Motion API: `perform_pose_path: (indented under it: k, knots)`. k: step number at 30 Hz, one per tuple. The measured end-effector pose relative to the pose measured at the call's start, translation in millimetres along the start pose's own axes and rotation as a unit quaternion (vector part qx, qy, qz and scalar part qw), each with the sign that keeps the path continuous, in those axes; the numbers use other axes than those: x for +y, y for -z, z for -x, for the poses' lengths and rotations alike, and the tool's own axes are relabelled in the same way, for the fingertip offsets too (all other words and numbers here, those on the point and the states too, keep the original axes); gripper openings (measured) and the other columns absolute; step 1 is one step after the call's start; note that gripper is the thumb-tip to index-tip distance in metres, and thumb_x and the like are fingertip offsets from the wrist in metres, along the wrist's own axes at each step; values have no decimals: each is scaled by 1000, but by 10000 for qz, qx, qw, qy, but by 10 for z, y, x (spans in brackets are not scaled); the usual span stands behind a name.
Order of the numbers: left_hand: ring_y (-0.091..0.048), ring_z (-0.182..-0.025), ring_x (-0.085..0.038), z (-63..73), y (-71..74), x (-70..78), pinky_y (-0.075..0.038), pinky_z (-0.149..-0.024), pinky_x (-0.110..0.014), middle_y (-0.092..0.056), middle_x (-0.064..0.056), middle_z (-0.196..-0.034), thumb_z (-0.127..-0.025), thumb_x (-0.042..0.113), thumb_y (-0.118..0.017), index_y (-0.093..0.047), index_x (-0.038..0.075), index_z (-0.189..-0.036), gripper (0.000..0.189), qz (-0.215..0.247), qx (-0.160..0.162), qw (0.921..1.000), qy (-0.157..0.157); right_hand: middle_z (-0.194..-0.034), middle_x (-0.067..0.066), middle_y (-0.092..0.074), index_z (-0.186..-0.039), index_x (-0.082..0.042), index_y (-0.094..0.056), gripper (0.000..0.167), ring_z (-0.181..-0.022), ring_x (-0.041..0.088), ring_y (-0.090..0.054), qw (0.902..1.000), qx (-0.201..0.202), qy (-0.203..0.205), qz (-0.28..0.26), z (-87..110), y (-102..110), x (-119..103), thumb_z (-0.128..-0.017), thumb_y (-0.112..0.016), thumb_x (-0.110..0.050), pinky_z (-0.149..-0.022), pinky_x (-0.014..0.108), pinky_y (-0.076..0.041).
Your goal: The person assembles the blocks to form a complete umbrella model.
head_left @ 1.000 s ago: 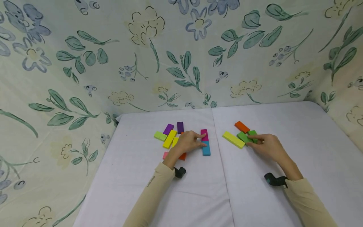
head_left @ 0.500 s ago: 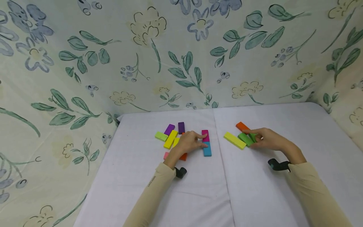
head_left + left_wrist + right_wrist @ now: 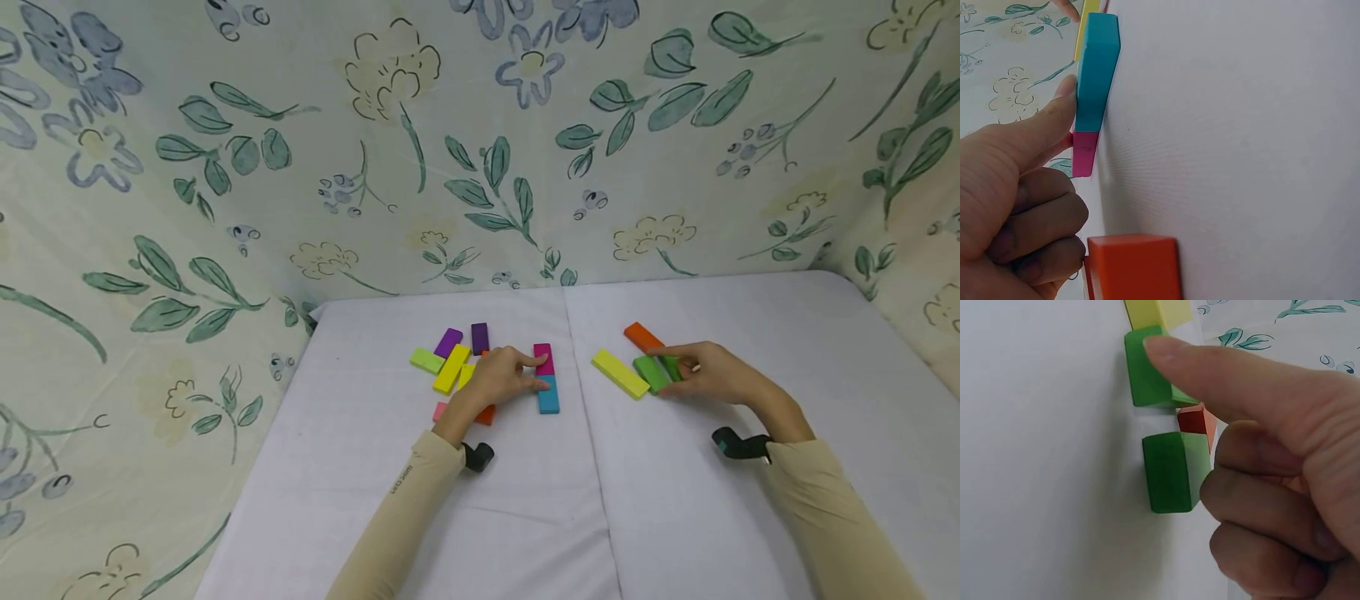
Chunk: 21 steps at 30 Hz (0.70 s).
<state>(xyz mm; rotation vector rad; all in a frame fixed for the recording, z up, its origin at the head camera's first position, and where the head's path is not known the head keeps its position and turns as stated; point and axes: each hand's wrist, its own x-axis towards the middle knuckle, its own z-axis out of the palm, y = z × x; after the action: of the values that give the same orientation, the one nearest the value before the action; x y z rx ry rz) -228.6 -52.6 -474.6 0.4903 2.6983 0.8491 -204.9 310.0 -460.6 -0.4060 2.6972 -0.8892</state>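
Observation:
In the head view my left hand (image 3: 501, 379) is over a magenta block (image 3: 543, 357) and a blue block (image 3: 548, 396), which lie end to end. Its index fingertip touches the magenta block and its thumb presses the top of the blue block; the left wrist view has the other fingers folded in. On the right, my right hand (image 3: 716, 372) pinches a green block (image 3: 649, 375), thumb at the near end and index finger at the far end. A second green block (image 3: 1169, 474) lies under that hand, partly hidden in the head view.
A long yellow block (image 3: 621, 374) and an orange block (image 3: 642, 336) lie beside the green ones. Around my left hand are purple blocks (image 3: 448, 342), yellow blocks (image 3: 452, 369), a lime block (image 3: 427, 360), and orange and pink blocks. White cloth (image 3: 525, 517) covers the table; floral fabric (image 3: 420, 208) hangs behind.
My right hand has shifted slightly, and the green block has turned and slid a little to the right, beside the yellow one. My left hand stays on the magenta and blue blocks.

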Motion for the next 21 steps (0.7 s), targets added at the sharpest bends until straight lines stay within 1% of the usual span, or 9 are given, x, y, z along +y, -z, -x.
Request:
perform_pose_path:
  k: [5, 12, 21]
  knots:
    - [-45, -70, -13, -3, -8, -4, -31, -61, -23, -40, 2, -67, -85, 47, -83, -67, 28, -136, 56, -10, 15, 10000, -9, -70, -3, -42, -143, 2, -58, 76, -68, 11, -42, 10000, -62, 70, -4, 11, 5, 21, -80, -90, -25, -60, 26, -29]
    - [-43, -67, -13, -11, -19, -16, -29, -60, -22, -36, 3, -65, -85, 48, -82, -68, 28, -136, 56, -28, 27, 10000, -35, -71, -2, -42, -139, 0, -62, 75, -69, 11, -42, 9999, 41, -153, 51, 8, -6, 39, -78, -91, -30, -58, 25, -29]
    - [-44, -68, -13, -7, -8, -16, -30, -60, -22, -40, 2, -65, -85, 47, -83, -68, 28, -136, 56, -18, 27, 10000, -71, -72, -2, -41, -138, 0, -63, 73, -71, 12, -43, 9997, 172, -121, 114, 49, -42, 69, -78, -91, -31, -57, 26, -30]
